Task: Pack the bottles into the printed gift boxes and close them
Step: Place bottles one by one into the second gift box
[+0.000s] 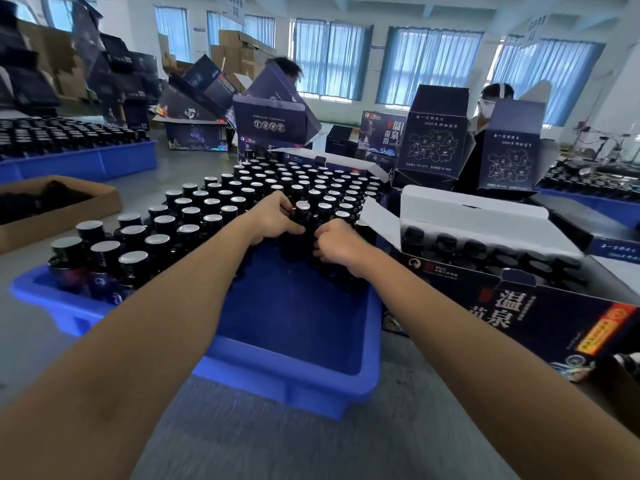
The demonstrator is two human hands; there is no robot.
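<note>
Two grips: side by side at the near edge of the stock, almost touching, probably to lift a cluster in one go.
Left hand (pixel 273 218): fingers curled over a capped bottle (pixel 302 216), thumb wrapped below; a firm clasp, not spread.
Right hand (pixel 337 244): fingers bent inward round bottles (pixel 324 211) next to it; number held impossible to tell, knuckles in the way.
Stock: remaining bottles upright, cap beside cap in rows across the far and left part of the tray; front row easiest to reach.
Tray (pixel 287 386): blue plastic, near right part bare, seemingly already drawn from.
Gift box (pixel 502 306): just right of the tray, lying flat, white-lined flaps (pixel 474 206) thrown open, likely kept close for a short carry.
Box contents (pixel 446 242): row of dark bottles seated inside, further slots seemingly vacant; closing not yet due.
Beyond: more printed boxes (pixel 436 133) standing open.
</note>
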